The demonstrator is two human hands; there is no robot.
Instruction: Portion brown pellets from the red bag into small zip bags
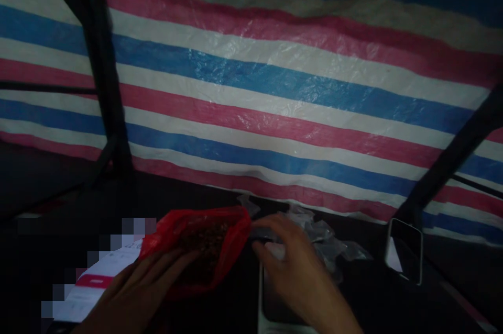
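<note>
A red plastic bag (231, 245) lies open at the lower middle, with small dark brown pieces (208, 242) inside. My left hand (145, 281) rests over the bag's near left side, fingers stretched out toward the contents. At the bag's right edge is my right hand (286, 260), thumb and forefinger apart; no object shows clearly between them. Beneath the right hand is a dark flat object with a pale rim (260, 297), partly covered. Crumpled clear plastic (322, 234) lies just behind and to the right of that hand.
A phone-like device (404, 251) leans at the right by a dark slanted pole (451, 151). Another dark post (104, 72) stands at the left. A lit white sheet or screen (84, 297), partly pixelated, is at lower left. Striped plastic sheeting (255, 93) hangs behind.
</note>
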